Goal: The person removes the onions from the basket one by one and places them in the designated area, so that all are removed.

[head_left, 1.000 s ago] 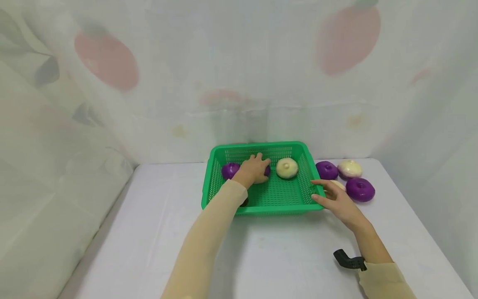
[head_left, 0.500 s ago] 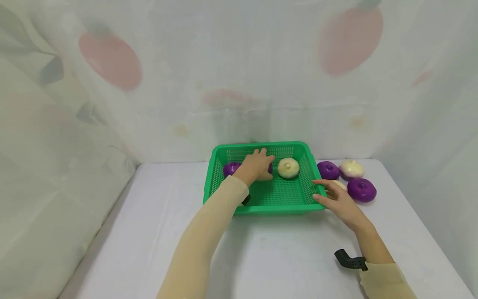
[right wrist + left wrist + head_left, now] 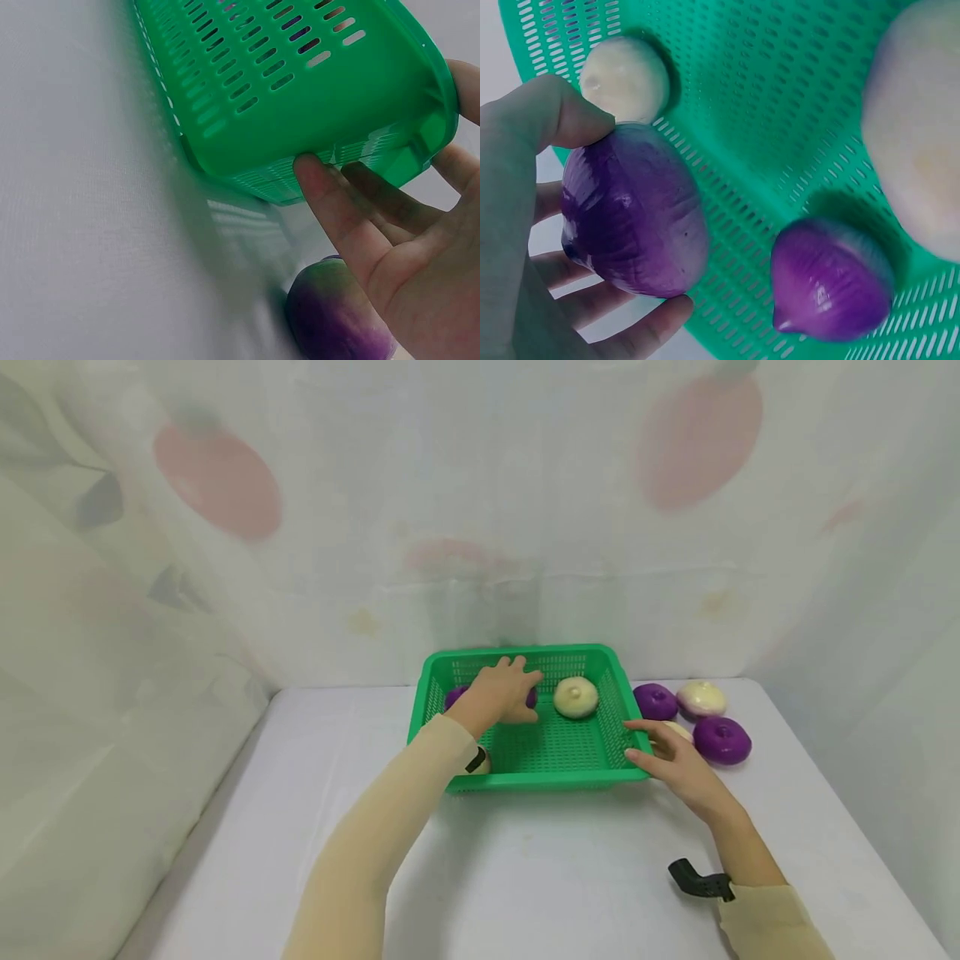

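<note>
- From my head view, my left hand [image 3: 504,692] covers what it holds inside the green basket [image 3: 558,758]; only my left wrist view shows the purple onion [image 3: 634,212] in my grip there.
- The left wrist view also shows a second purple onion [image 3: 831,277] lying on the basket floor just beside mine, a small white onion [image 3: 624,78] near the rim, and a big pale onion [image 3: 919,127] at the right edge.
- My right wrist view shows the basket's outer wall from below, with another purple onion [image 3: 334,319] on the tabletop [image 3: 82,225] under my palm.
- The onion I hold is glossy, deep purple and faintly ribbed, paler near one side.
- My left grip is clamped on it: thumb over the top, fingers curled underneath, over the far left part of the basket.
- My right hand [image 3: 678,766] has its grip apart, fingers straight, fingertips [image 3: 319,176] touching the basket's near right corner.
- On the tabletop right of the basket, the head view shows more purple and white onions [image 3: 701,697].
</note>
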{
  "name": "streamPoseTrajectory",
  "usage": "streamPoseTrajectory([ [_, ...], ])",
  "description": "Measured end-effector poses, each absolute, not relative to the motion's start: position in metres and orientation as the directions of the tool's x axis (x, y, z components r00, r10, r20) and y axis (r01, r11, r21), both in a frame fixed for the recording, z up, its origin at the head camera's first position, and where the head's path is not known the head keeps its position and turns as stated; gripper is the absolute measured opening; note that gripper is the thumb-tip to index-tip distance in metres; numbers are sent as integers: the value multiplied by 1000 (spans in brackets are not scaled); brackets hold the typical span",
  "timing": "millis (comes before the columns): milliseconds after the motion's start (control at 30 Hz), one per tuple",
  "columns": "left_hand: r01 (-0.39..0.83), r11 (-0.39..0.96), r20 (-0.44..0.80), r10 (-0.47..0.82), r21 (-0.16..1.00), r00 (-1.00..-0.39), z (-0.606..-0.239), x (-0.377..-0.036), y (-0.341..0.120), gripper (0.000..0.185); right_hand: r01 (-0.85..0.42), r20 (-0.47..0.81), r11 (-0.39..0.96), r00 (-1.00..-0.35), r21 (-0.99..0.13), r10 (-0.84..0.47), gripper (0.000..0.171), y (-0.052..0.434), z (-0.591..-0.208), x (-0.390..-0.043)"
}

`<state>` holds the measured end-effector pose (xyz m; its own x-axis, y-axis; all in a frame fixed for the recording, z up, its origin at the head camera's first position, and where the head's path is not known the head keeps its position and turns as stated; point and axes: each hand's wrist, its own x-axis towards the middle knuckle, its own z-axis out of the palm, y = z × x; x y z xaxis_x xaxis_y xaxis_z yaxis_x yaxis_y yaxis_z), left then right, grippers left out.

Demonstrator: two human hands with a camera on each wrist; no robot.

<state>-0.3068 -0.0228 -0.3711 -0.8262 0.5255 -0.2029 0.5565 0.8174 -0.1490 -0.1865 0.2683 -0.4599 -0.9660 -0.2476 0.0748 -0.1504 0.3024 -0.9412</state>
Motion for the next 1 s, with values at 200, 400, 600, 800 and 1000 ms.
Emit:
streamPoseTrajectory([
  [200, 586, 793, -175, 561, -169, -809, -367, -299, -38, 64, -154, 81, 297, -967, -942, -243, 53, 268, -461, -186],
  [400, 603, 776, -186, 575, -185, -797, -362, -292, -52, 63, -154, 82, 293, -966, -944, -245, 52, 269, -461, -188],
  [600, 622, 764, -164, 600, -173, -783, -357, -286, -67, 61, -156, 82, 304, -966, -940, -244, 53, 268, -458, -188],
  [800, 623, 767, -110, 614, -150, -782, -353, -281, -83, 54, -157, 84, 288, -965, -945, -250, 53, 268, -459, -189],
  [1000, 618, 775, -47, 618, -129, -785, -342, -277, -99, 51, -149, 77, 286, -965, -946, -250, 53, 269, -459, -190],
])
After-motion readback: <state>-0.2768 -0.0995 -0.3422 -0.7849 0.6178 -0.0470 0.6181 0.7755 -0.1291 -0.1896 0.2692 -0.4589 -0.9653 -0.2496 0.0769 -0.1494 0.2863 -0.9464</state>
